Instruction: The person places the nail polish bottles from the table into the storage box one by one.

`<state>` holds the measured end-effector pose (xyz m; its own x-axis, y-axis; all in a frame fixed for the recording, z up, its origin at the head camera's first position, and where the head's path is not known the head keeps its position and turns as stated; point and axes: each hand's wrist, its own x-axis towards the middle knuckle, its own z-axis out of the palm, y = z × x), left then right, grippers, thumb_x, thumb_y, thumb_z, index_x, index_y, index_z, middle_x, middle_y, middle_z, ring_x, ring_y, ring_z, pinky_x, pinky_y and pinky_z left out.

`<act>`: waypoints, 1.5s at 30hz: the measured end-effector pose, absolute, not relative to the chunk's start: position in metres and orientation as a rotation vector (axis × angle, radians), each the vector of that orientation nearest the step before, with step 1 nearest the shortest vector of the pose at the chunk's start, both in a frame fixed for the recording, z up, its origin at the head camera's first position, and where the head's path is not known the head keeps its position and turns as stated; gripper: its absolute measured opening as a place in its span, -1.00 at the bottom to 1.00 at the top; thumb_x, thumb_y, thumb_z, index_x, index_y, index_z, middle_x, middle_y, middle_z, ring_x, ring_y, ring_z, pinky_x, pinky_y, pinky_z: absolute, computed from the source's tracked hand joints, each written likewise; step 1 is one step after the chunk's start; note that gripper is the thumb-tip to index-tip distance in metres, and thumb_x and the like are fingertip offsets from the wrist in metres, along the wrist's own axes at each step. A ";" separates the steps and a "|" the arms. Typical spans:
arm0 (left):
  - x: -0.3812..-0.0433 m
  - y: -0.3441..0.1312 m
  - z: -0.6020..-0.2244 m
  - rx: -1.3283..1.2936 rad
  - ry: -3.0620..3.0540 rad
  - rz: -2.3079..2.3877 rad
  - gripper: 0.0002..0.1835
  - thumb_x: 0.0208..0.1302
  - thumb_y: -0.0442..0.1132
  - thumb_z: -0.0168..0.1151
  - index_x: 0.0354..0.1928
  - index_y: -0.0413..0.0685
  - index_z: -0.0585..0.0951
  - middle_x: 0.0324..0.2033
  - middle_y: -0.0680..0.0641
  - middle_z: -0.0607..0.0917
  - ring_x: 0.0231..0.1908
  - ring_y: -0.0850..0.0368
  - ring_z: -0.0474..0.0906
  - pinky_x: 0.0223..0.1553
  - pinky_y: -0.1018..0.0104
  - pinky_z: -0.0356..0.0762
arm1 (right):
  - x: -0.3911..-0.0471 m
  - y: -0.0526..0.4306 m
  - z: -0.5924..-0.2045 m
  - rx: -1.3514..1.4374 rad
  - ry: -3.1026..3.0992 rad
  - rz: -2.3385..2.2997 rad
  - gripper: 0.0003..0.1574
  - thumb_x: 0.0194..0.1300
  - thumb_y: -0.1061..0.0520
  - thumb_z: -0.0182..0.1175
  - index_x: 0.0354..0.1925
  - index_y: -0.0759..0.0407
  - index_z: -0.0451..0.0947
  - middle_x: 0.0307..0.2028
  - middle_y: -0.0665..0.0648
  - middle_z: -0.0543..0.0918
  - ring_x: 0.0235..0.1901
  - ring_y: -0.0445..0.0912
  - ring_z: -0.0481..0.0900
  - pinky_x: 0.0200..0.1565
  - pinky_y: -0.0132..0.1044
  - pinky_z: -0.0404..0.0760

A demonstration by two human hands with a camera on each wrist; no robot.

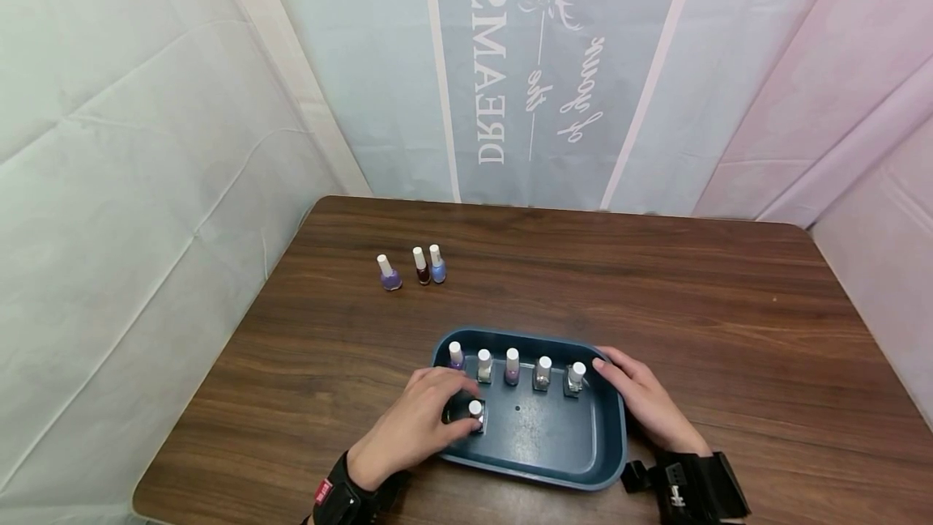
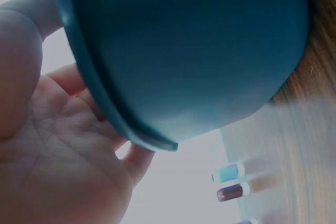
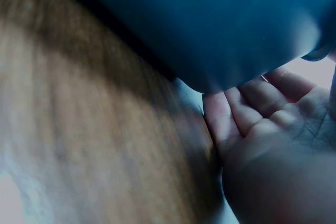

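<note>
A dark blue tray (image 1: pixel 539 472) holds a row of nail polish bottles along its far side, among them a clear one (image 1: pixel 575 380) and a purple one (image 1: pixel 513 368). Over the tray's left rim reaches my left hand (image 1: pixel 423 420), its thumb and fingers pinching a white-capped nail polish bottle (image 1: pixel 476 409) that stands inside. In the left wrist view the tray wall (image 2: pixel 189 56) hides that bottle and the fingertips. At the tray's right end my right hand (image 1: pixel 649 399) grips the rim, thumb on top and fingers (image 3: pixel 220 114) against the outer wall.
Behind the tray, towards the left, stand three more bottles: a purple one (image 1: pixel 390 278), a dark one (image 1: pixel 422 267) and a light blue one (image 1: pixel 437 266). The wooden table (image 1: pixel 692 306) ends at a hanging printed curtain (image 1: pixel 539 177).
</note>
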<state>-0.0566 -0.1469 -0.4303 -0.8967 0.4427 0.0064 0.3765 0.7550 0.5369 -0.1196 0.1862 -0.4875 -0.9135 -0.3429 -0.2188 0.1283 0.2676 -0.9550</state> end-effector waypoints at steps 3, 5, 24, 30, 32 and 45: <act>-0.056 -0.150 -0.429 0.639 2.813 0.889 -0.65 0.21 0.00 0.31 0.00 0.07 0.60 -0.01 0.13 0.66 0.19 0.14 0.45 0.27 0.02 0.23 | -0.120 0.187 -0.488 -0.195 2.166 -1.682 -0.38 0.47 -0.14 -0.06 0.29 0.22 0.34 0.16 0.28 0.49 -0.04 -0.22 0.53 -0.05 -0.39 0.54; -0.057 -0.152 -0.428 0.639 2.811 0.960 -0.65 0.22 -0.01 0.30 0.00 0.05 0.61 0.00 0.12 0.67 0.20 0.12 0.44 0.27 -0.02 0.23 | -0.120 0.187 -0.488 -0.194 2.165 -1.684 -0.38 0.48 -0.14 -0.06 0.29 0.21 0.34 0.16 0.28 0.49 -0.04 -0.22 0.53 -0.05 -0.39 0.54; -0.080 -0.200 -0.420 0.302 3.194 1.217 -0.80 0.20 -0.22 0.33 -0.13 -0.05 0.68 -0.11 -0.07 0.73 0.06 -0.05 0.58 0.10 -0.10 0.45 | -0.120 0.187 -0.487 -0.196 2.156 -1.688 -0.38 0.47 -0.14 -0.06 0.29 0.22 0.34 0.16 0.28 0.49 -0.04 -0.21 0.53 -0.05 -0.38 0.55; -0.094 -0.217 -0.417 0.135 3.233 1.219 -0.83 0.24 -0.21 0.30 -0.15 -0.08 0.67 -0.15 -0.09 0.73 -0.02 -0.05 0.61 -0.01 -0.03 0.51 | -0.120 0.187 -0.487 -0.199 2.156 -1.669 -0.37 0.47 -0.15 -0.06 0.30 0.21 0.33 0.18 0.29 0.48 -0.01 -0.18 0.52 -0.04 -0.37 0.54; -0.098 -0.220 -0.417 0.105 3.238 1.224 -0.82 0.25 -0.21 0.29 -0.15 -0.10 0.67 -0.16 -0.11 0.73 -0.02 -0.07 0.61 0.00 -0.05 0.50 | -0.121 0.187 -0.487 -0.197 2.160 -1.663 -0.37 0.47 -0.15 -0.06 0.30 0.20 0.32 0.19 0.28 0.47 -0.01 -0.17 0.51 -0.03 -0.37 0.54; -0.138 -0.244 -0.427 -0.158 3.141 1.269 -0.77 0.35 -0.19 0.16 -0.09 -0.17 0.66 -0.10 -0.23 0.72 -0.07 -0.16 0.61 -0.13 0.06 0.45 | -0.121 0.186 -0.486 -0.169 2.156 -1.650 -0.35 0.47 -0.18 -0.07 0.32 0.19 0.31 0.21 0.27 0.46 0.04 -0.10 0.48 0.00 -0.40 0.51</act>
<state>-0.1384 -0.2441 -0.4267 -0.9647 -0.1772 0.1946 0.0076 0.7202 0.6937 -0.1208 0.1861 -0.4858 -0.9052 -0.3423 -0.2519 0.1538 0.2886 -0.9450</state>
